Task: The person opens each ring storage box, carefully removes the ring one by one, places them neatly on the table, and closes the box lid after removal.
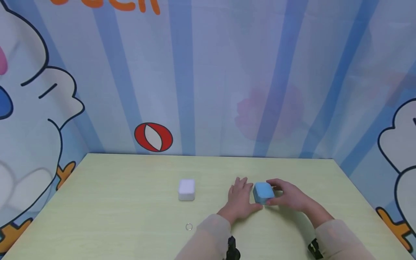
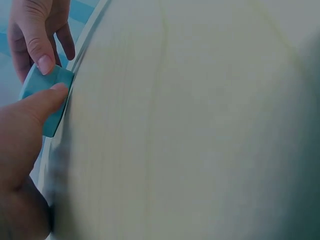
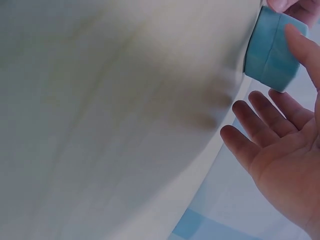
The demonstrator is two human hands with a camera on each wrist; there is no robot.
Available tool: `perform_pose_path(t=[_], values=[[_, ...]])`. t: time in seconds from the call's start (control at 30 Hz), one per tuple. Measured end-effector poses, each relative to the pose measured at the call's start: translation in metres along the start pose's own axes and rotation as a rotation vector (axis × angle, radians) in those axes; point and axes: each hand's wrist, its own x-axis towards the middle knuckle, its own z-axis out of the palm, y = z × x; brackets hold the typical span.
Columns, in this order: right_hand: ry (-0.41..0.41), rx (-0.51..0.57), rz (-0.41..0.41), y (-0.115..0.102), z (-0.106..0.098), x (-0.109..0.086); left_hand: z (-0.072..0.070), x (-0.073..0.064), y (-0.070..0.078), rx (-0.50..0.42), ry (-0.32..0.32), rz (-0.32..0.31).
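A small light-blue box (image 1: 263, 192) with rounded corners stands on the table, right of centre in the head view. My right hand (image 1: 289, 196) pinches it from the right between thumb and forefinger, its other fingers spread out in the right wrist view. At its left side is my left hand (image 1: 239, 200), fingers fairly straight and pointing away from me, thumb reaching along the box's near side. In the left wrist view that thumb overlaps the blue box (image 2: 53, 121). A seam runs across the blue box (image 3: 272, 50) in the right wrist view.
A similar pale lavender box (image 1: 186, 190) stands to the left on the light wooden table (image 1: 113, 202). Nearer to me lies a small thin ring (image 1: 189, 226), left of my left sleeve. A striped blue curtain (image 1: 208, 79) with cartoon prints rises behind the table.
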Motion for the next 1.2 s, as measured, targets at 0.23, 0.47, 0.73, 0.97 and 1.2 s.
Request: perform_pose_path(t=[0.23,0.47,0.73,0.97,1.2], values=[[-0.008,-0.036,-0.019,0.0017,-0.0004,0.0008,0.0005,0.0016,-0.0026,-0.056,0.006,-0.012],[-0.016,-0.027,-0.031,0.0042,0.0012,-0.0007,0.0035,-0.0004,-0.0040,-0.037,0.005,-0.022],[-0.007,-0.027,-0.057,0.0014,0.0002,-0.0002,0.0041,0.0022,-0.0011,-0.045,0.025,-0.054],[-0.024,-0.022,-0.056,0.0043,-0.0006,-0.0003,0.0046,0.0035,0.0001,-0.022,0.030,-0.062],[-0.030,-0.037,-0.077,0.0062,-0.0021,-0.0010,0.0045,0.0035,0.0003,-0.023,0.027,-0.059]])
